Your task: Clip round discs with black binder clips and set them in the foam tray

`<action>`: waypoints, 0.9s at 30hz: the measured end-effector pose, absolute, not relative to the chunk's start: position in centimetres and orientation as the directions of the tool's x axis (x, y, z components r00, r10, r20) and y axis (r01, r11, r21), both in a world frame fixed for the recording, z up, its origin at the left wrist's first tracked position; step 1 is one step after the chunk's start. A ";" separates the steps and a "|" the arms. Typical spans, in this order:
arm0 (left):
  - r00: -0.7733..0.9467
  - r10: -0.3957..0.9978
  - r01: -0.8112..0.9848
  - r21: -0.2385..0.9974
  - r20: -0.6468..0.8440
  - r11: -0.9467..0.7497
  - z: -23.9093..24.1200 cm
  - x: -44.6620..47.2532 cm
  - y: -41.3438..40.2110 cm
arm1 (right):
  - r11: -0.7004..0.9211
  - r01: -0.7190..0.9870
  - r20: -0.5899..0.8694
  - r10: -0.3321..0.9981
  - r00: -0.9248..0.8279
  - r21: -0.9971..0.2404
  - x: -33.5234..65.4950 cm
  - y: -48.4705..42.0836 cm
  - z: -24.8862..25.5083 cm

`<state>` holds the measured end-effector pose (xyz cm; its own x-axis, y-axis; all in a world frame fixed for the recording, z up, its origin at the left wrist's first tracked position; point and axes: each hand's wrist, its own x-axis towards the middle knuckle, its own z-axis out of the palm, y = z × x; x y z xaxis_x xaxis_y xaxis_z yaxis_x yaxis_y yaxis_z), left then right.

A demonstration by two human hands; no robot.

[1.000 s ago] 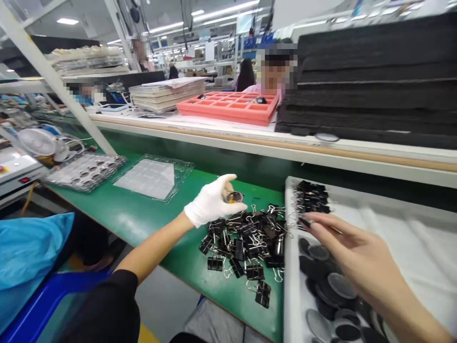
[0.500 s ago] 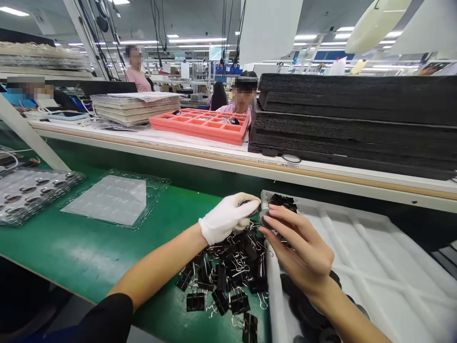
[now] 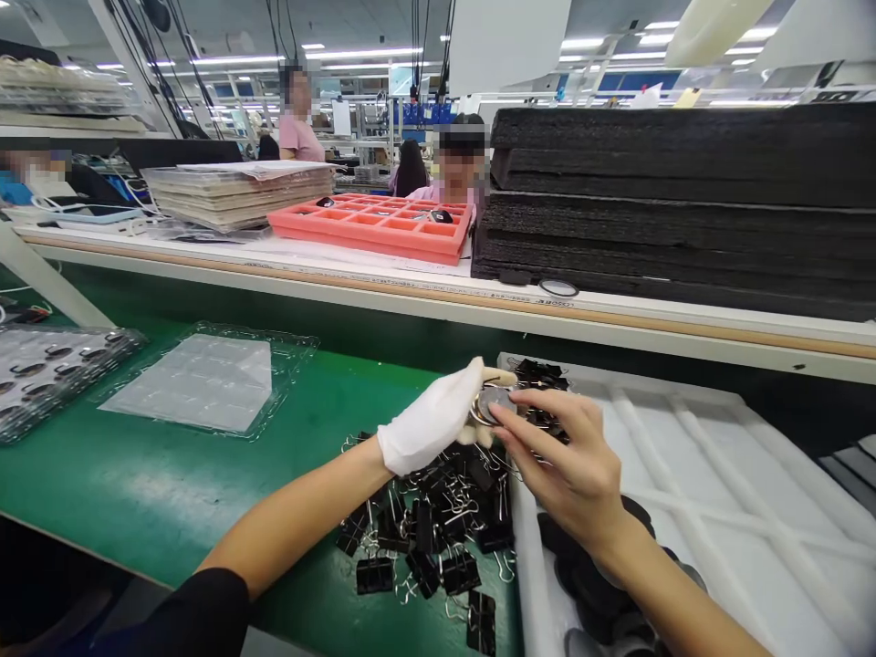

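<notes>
My left hand, in a white glove, is closed around a round part with a shiny metallic rim. Bare fingers of my right hand pinch a thin grey disc by its edge and lay it against the face of that part. The glove and fingers hide much of both pieces. Below the two hands, a heap of black binder clips with wire handles covers the green table. Under my right forearm, dark round discs lie piled in a white tray.
Clear plastic trays stand on the left, one with round parts, one under a translucent sheet. On the raised shelf are stacked sheets, a red compartment tray, a ring and black foam. People are beyond.
My right hand has moved left, bringing the grey disc from beside the glove onto the round part. My left hand has turned the part's face toward the disc. The view has shifted slightly.
</notes>
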<state>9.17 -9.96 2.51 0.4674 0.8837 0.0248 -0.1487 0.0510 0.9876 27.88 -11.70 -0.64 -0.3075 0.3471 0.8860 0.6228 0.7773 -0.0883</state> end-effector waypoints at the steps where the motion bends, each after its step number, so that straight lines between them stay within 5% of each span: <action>1: 0.468 0.883 -0.145 0.988 0.030 0.043 2.5 9.2 -10.0 | 0.778 0.622 0.878 0.355 -0.321 -0.087 27.9 -11.7 -0.6; 6: 0.460 0.886 -0.133 0.991 0.062 -0.001 2.3 9.4 -10.1 | 0.751 0.660 0.850 0.367 -0.377 -0.032 28.0 -11.8 -0.7; 11: 0.548 0.828 -0.121 0.991 0.118 -0.061 1.9 7.7 -7.7 | 0.733 0.669 0.796 0.476 -0.375 -0.123 28.3 -11.5 -1.3; 15: 0.416 0.896 -0.003 0.985 0.159 -0.173 0.8 4.4 -3.5 | 0.719 0.680 0.720 0.547 -0.427 -0.144 28.6 -11.0 -2.0; 21: 0.165 0.986 0.309 0.948 0.025 -0.076 -4.3 -2.8 0.2 | 0.660 0.727 0.373 0.733 -0.569 -0.189 29.1 -9.1 -1.3; 27: 0.077 0.991 0.423 0.896 0.113 -0.135 -9.1 -6.8 -2.6 | 0.657 0.660 0.103 0.733 -0.672 -0.364 25.1 -5.4 -0.3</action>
<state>-6.76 -2.58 -9.09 0.0767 0.9907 0.1127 0.4230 -0.1347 0.8960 25.14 -5.39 -0.27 -0.6723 0.7331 0.1032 0.6603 0.6568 -0.3642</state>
